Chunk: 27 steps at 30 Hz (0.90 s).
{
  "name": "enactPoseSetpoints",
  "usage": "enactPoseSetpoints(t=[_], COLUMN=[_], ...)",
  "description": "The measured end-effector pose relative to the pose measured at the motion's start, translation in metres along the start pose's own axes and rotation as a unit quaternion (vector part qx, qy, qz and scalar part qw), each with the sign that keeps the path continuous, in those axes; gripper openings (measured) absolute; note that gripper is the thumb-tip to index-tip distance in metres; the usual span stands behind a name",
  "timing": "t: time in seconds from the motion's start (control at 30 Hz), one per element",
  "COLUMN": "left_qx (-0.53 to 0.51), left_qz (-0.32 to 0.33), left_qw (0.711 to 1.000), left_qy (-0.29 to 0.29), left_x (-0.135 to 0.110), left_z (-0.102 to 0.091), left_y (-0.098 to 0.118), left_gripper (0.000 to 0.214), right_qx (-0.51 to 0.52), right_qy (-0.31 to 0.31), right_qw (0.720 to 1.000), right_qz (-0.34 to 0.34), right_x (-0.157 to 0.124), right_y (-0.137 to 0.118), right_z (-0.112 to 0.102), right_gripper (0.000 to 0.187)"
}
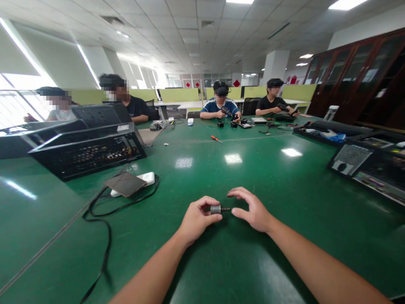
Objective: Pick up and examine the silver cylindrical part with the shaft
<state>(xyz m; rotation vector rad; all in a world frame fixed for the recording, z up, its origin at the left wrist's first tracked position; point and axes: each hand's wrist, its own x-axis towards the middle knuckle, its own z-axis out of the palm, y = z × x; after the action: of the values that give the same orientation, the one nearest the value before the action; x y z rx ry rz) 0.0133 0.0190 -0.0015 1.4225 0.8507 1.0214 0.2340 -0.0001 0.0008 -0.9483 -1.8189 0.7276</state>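
My left hand (198, 217) is closed around a small silver cylindrical part (215, 209) with a thin dark tip sticking out to the right. My right hand (249, 209) pinches that dark tip (226, 209) between thumb and forefinger, its other fingers curled. Both hands hover just above the green table (221, 169), close to its near edge. What the small part is I cannot make out exactly.
A black open electronics chassis (88, 147) sits at left, with a dark flat pad (125, 184), a white power strip (148, 177) and a black cable (104, 228) near it. Another open chassis (370, 162) lies at right. A red screwdriver (216, 138) lies mid-table. Several people sit at the far side.
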Motion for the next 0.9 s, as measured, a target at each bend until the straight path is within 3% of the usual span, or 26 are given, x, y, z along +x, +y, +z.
enactPoseSetpoints(t=[0.2,0.43,0.9], left_qx=[0.008,0.018,0.030], left_qz=[0.001,-0.008,-0.024], left_qw=[1.000,1.000,0.999], left_qy=[-0.006,-0.004,0.015], left_x=[0.002,0.001,0.000], left_z=[0.004,0.003,0.005], left_y=[0.000,-0.003,0.001], left_gripper=[0.031,0.033,0.034], right_qx=[-0.059,-0.066,-0.087], right_qy=[-0.015,0.007,-0.007], right_qw=[0.998,0.998,0.996], right_qz=[0.012,0.008,0.027], right_x=[-0.001,-0.001,0.000], right_y=[-0.010,-0.003,-0.003], right_z=[0.015,0.021,0.017], right_gripper=[0.032,0.020,0.017])
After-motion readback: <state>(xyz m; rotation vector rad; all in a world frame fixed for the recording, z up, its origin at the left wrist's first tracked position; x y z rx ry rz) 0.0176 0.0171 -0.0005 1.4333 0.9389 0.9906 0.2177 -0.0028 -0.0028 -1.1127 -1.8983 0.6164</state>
